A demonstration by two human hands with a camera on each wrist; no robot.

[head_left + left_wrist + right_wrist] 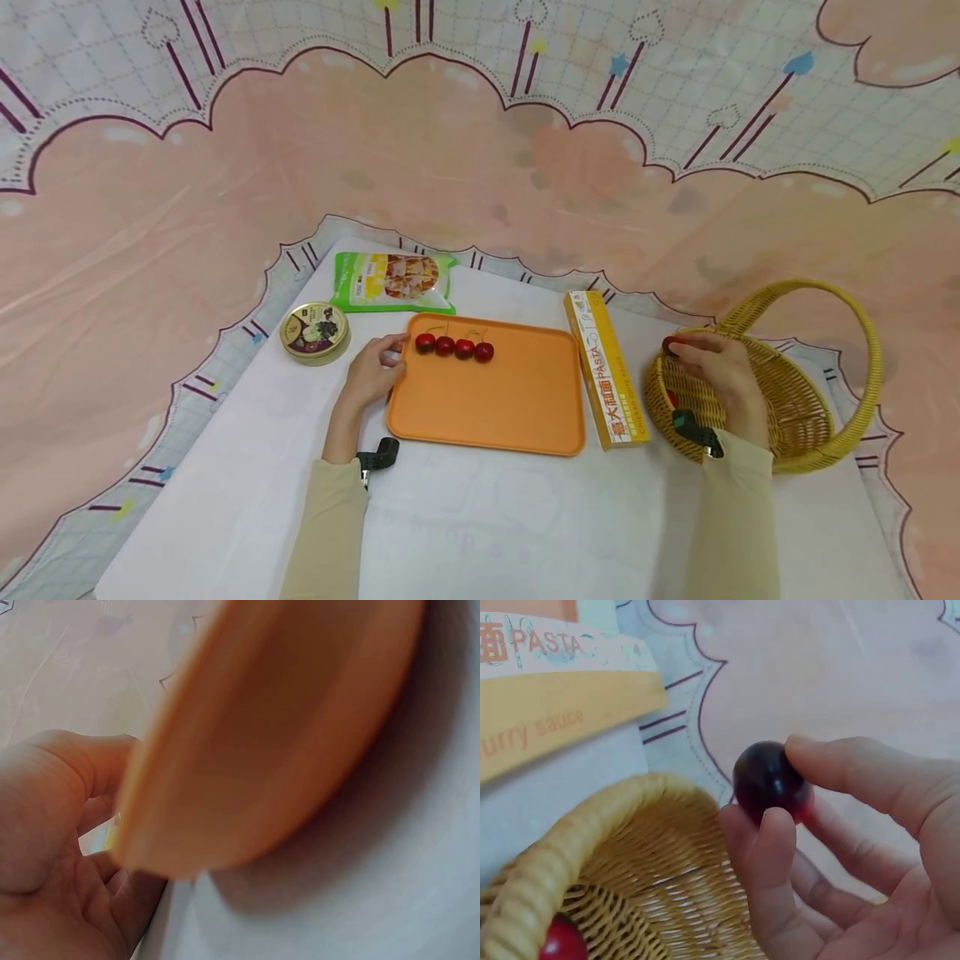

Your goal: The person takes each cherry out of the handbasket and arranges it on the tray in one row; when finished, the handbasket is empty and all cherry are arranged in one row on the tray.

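My right hand (718, 367) pinches a dark red cherry (769, 780) between thumb and fingertips, over the near-left rim of the wicker basket (798, 408). Another cherry (564, 939) lies inside the basket. On the orange tray (495, 408), several cherries (464, 349) with thin stems sit in a row near the far-left corner. At the tray's left edge, my left hand (373, 369) holds the rim with thumb and fingers. The left wrist view shows the tray's edge close up, its fingertips partly hidden behind it.
A yellow pasta box (609, 375) stands between tray and basket, close along the tray's right side. Behind the tray lies a green food packet (393, 282). A round tin (315, 333) is left of the tray. The basket's tall handle (870, 367) arches up on the right.
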